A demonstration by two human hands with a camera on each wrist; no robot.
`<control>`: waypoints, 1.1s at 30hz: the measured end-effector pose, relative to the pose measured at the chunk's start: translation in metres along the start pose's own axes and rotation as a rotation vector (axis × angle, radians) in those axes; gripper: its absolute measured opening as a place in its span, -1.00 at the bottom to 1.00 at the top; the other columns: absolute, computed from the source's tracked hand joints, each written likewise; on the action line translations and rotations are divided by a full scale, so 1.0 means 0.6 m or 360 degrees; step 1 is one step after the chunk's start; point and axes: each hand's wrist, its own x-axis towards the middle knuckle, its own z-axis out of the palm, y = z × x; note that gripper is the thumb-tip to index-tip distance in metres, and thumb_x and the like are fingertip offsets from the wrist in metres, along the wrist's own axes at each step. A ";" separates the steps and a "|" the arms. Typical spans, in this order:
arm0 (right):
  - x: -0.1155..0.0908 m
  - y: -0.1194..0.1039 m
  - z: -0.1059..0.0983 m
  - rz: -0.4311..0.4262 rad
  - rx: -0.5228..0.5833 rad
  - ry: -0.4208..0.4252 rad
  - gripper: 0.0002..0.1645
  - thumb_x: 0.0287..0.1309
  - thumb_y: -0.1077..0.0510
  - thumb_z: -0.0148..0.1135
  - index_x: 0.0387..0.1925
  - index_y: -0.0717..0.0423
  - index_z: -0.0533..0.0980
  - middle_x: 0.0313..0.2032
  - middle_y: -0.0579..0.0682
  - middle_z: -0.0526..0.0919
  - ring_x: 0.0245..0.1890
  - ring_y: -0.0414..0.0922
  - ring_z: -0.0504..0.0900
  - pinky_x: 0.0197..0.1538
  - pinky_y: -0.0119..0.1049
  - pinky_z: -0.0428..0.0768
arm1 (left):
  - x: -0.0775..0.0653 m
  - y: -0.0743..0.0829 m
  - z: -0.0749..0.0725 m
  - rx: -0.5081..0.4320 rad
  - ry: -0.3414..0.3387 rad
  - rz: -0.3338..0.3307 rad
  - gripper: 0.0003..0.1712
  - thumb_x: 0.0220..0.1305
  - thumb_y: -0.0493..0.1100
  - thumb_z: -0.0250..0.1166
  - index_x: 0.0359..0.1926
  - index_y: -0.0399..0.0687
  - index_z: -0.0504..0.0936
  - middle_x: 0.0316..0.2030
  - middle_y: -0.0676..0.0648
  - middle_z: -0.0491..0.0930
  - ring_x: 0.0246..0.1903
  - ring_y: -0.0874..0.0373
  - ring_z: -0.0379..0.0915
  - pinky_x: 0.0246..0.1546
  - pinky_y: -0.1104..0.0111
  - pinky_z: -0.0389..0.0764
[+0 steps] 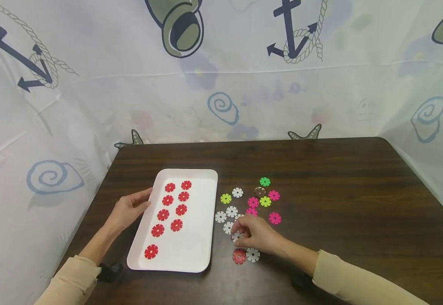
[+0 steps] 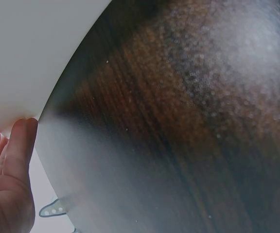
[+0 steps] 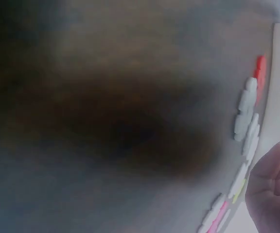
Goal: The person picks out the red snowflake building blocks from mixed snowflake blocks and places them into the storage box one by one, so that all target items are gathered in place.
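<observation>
A white tray (image 1: pixel 196 250) lies on the table with several red gear-edged discs (image 1: pixel 163 214) in two columns on its left half. My left hand (image 1: pixel 130 209) reaches to the tray's left side, fingertips and thumb touching its rim; in the left wrist view those fingers (image 2: pixel 19 150) look nearly straight. To the right of the tray my right hand (image 1: pixel 257 234) hovers low over the loose discs, fingers bent and thumb apart. A white disc (image 1: pixel 238 237) shows in the gap between them. Part of the white group is hidden under this hand.
Nearer me lie a red disc (image 1: pixel 239 256) and a white disc (image 1: pixel 253 255). Beyond my right hand are pink discs (image 1: pixel 275 218), yellow discs (image 1: pixel 226 198), a green disc (image 1: pixel 265 181) and a brown disc (image 1: pixel 260 192). A patterned cloth (image 1: pixel 244 97) hangs behind the dark wooden table (image 1: pixel 339 190).
</observation>
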 end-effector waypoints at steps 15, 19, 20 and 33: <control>-0.018 0.005 0.015 -0.0053 -0.0296 -0.0135 -0.75 -0.15 0.14 0.48 -0.36 -0.01 0.59 -0.44 -0.17 0.50 -0.36 -0.29 0.43 -0.34 -0.49 0.45 | 0.000 -0.002 0.001 0.0001 0.0004 0.0023 -0.41 0.31 -0.18 0.18 0.33 -0.21 0.30 0.21 -0.33 0.39 0.08 -0.26 0.46 -0.01 0.08 0.55; -0.019 0.007 0.018 -0.0097 -0.0380 -0.0116 -0.73 -0.19 0.13 0.50 -0.39 -0.02 0.56 -0.44 -0.18 0.50 -0.35 -0.32 0.43 -0.32 -0.49 0.45 | 0.015 -0.033 0.005 -0.0005 0.0016 0.0031 -0.35 0.30 0.01 0.19 0.34 -0.13 0.31 0.22 -0.29 0.41 0.08 -0.22 0.48 -0.02 0.11 0.56; -0.019 0.007 0.018 -0.0092 -0.0396 -0.0117 -0.73 -0.19 0.12 0.50 -0.39 -0.02 0.56 -0.44 -0.19 0.49 -0.34 -0.32 0.42 -0.32 -0.48 0.45 | 0.022 -0.049 0.007 0.0004 0.0020 0.0045 -0.33 0.28 0.07 0.19 0.34 -0.09 0.31 0.21 -0.28 0.41 0.08 -0.21 0.48 -0.03 0.12 0.57; -0.023 0.002 0.020 -0.0097 -0.0495 -0.0110 -0.73 -0.21 0.10 0.50 -0.46 -0.07 0.53 -0.42 -0.23 0.46 -0.36 -0.34 0.37 -0.36 -0.52 0.41 | -0.001 0.001 -0.001 0.0001 -0.0006 -0.0014 -0.39 0.31 -0.17 0.18 0.34 -0.19 0.28 0.23 -0.33 0.37 0.11 -0.25 0.44 0.01 0.10 0.54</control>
